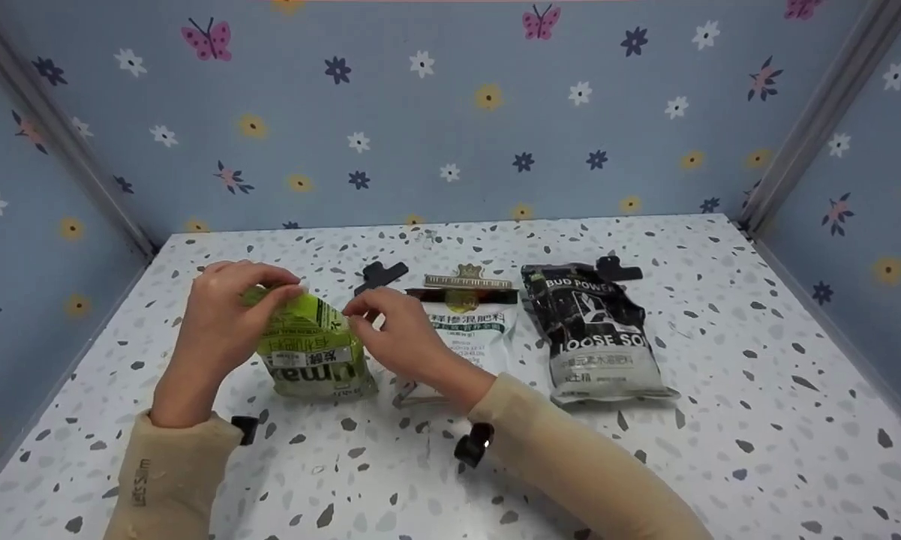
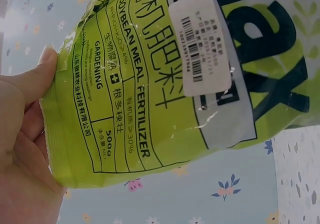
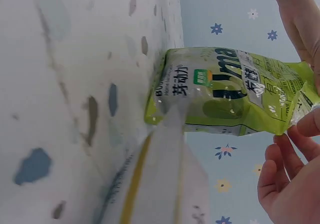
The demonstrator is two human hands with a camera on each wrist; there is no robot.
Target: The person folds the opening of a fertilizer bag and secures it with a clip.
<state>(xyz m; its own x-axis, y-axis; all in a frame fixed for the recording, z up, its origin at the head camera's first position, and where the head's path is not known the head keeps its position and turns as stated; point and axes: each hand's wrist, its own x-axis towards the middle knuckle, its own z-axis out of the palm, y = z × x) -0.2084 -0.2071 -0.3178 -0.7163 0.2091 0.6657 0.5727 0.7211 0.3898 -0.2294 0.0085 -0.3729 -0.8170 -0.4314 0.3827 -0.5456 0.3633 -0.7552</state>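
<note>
- The green bag (image 1: 311, 379) stands on the bench (image 1: 390, 480) between the two hands, its base down and its long axis rising from the bench to the fingers.
- Its top edge spans from one hand to the other; both hands are at it, so neither is plainly nearer.
- The left hand (image 1: 229, 315) pinches the top at the left corner, thumb on the printed face and fingers behind, the gap no wider than the film.
- The right hand (image 1: 401, 334) pinches the right corner, thumb and fingertips nearly together; its other fingers curl loosely.
- Whether the mouth is parted or sealed, I cannot tell.
- A black clip (image 1: 379, 275) lies on the bench just beyond the right hand, to the bag's far right, held by neither hand.
- The white bag (image 1: 476, 345) lies right of the green one, partly behind the right hand, a gold clip (image 1: 468, 281) at its top.
- The black bag (image 1: 600, 330) lies farther right.
</note>
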